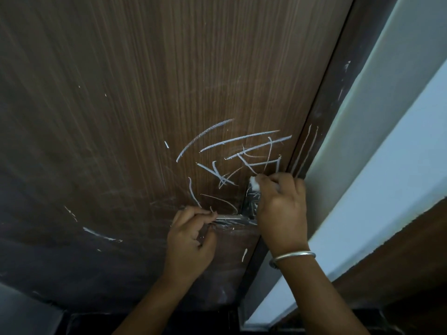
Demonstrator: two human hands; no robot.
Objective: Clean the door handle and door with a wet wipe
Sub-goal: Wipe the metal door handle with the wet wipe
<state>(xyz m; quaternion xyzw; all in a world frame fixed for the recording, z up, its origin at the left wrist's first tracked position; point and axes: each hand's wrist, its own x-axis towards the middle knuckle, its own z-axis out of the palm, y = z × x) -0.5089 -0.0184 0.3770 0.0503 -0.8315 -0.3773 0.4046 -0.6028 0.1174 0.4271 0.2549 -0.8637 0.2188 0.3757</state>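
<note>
Head view: I see both hands raised against the brown wood-grain door [145,93], near its right edge.
Left hand [191,238]: fingers curled round the free end of the silver metal lever handle [232,220].
Right hand [280,209]: pinches a small white wadded wet wipe [254,183] at the top of the handle's metal plate [251,201]; I note a silver bangle [292,257] on the wrist.
Door marks: white chalky scribbles [242,146] cross the panel just above the handle.
Frame: the dark door frame [333,93] along the right edge carries pale strokes; a pale wall [387,117] lies beyond.
</note>
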